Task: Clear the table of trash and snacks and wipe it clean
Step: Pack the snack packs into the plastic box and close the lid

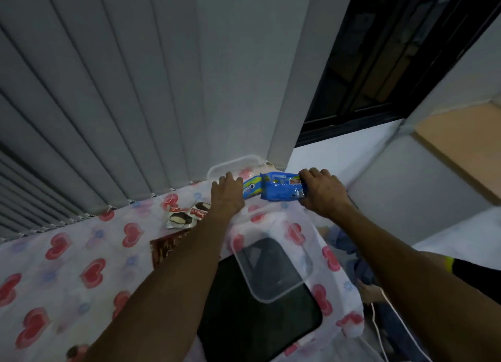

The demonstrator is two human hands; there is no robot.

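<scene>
A table covered in a white cloth with red hearts [67,253] fills the lower left. At its far right corner my right hand [322,190] grips a blue cookie packet [279,189]. A second blue packet [250,190] lies against it, and my left hand [226,196] rests on or holds its left end, fingers curled over it. Two small white chocolate-pie wrappers [187,215] lie left of my left wrist. A brown snack packet [165,249] is partly hidden under my left forearm.
A clear plastic container [233,164] sits behind my left hand, and a clear lid or tray [271,269] lies over a dark opening at the table's near right. Grey vertical blinds [135,90] hang behind the table. A dark window [379,63] and white ledge are on the right.
</scene>
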